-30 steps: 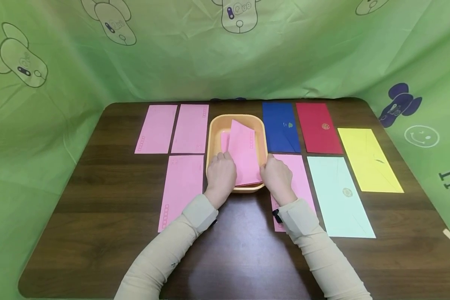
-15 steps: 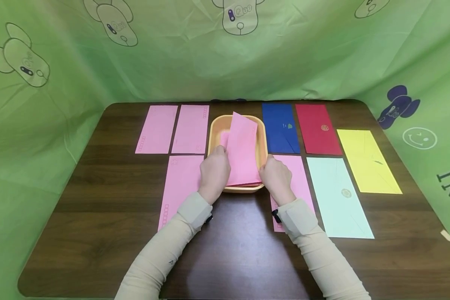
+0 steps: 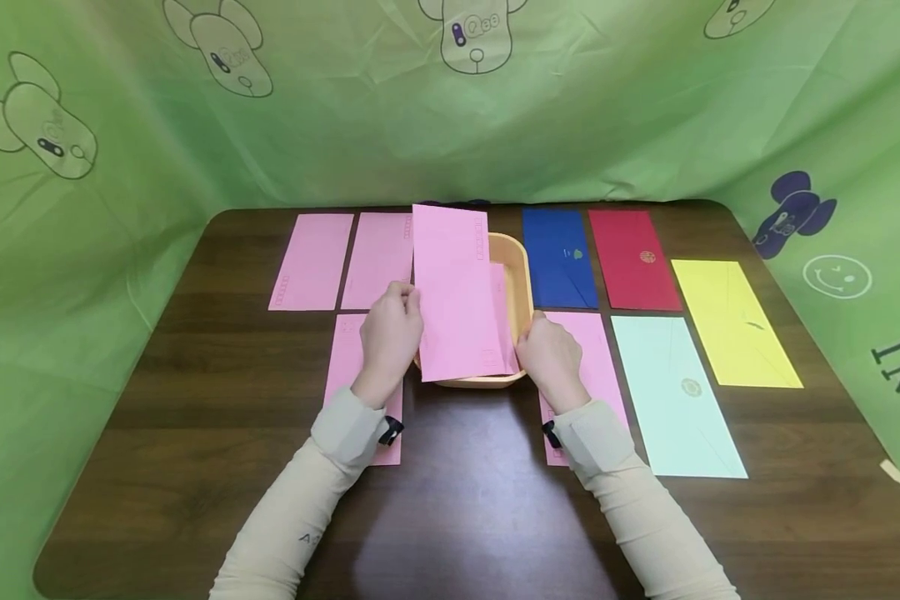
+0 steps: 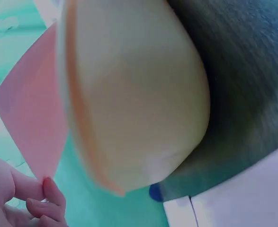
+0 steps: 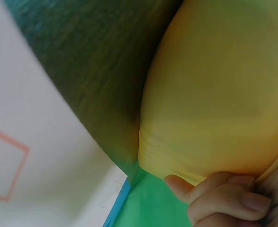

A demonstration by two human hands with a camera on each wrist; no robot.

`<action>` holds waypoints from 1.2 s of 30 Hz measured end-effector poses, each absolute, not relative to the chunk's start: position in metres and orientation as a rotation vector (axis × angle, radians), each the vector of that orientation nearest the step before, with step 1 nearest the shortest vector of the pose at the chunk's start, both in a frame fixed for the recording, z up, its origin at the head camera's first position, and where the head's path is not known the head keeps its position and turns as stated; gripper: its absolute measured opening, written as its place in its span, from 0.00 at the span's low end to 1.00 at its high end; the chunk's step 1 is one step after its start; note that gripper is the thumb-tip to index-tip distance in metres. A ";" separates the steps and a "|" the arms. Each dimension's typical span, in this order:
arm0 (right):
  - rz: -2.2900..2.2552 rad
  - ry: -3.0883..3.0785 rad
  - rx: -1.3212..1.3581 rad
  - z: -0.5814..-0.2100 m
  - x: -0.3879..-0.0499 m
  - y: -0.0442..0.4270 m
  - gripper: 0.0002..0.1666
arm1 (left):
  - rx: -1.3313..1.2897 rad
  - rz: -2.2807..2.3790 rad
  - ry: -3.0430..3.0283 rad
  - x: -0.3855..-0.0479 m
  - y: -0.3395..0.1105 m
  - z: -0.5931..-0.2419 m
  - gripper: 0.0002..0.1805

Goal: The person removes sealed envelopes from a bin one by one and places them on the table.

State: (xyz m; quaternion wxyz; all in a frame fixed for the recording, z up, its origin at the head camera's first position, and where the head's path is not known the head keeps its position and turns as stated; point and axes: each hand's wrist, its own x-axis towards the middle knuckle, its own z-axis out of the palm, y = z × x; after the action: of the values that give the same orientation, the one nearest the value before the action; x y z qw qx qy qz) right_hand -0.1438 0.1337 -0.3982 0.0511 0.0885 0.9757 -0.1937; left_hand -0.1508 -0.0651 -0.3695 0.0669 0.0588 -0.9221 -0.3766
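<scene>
A pink envelope (image 3: 453, 292) hangs over the left part of a pale orange plastic tub (image 3: 522, 279). My left hand (image 3: 392, 337) pinches this envelope by its left edge; in the left wrist view, thumb and fingers (image 4: 53, 196) meet at the paper. At least one more pink envelope (image 3: 501, 317) shows behind it in the tub; what lies deeper is hidden. My right hand (image 3: 551, 358) grips the tub's right rim near its front corner. From the right wrist view, curled fingers (image 5: 226, 201) lie against the tub's outer wall (image 5: 214, 104).
Pink envelopes (image 3: 311, 262) lie left of the tub, one partly under my left forearm. Right of it lie another pink envelope (image 3: 603, 358) and blue (image 3: 558, 258), red (image 3: 633, 258), yellow (image 3: 735, 321) and mint (image 3: 675, 392) ones. A green curtain (image 3: 360, 142) encloses the dark wooden table (image 3: 195, 433).
My left hand has moved left, drawing the pink envelope up out of the tub and over its left side. Another pink envelope is exposed beneath. The right hand has stayed at the rim.
</scene>
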 end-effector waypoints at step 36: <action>-0.609 2.962 0.258 -0.399 -0.144 0.135 0.18 | 0.424 -1.014 -3.113 -0.080 -0.233 -0.380 0.23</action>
State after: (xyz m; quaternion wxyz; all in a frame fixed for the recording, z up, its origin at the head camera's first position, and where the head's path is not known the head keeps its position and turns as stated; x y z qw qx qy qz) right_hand -0.1441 0.1349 -0.3989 0.0531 0.0850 0.9746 -0.2005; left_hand -0.0796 -0.2331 -0.3804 -0.0798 0.1279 -0.9399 -0.3063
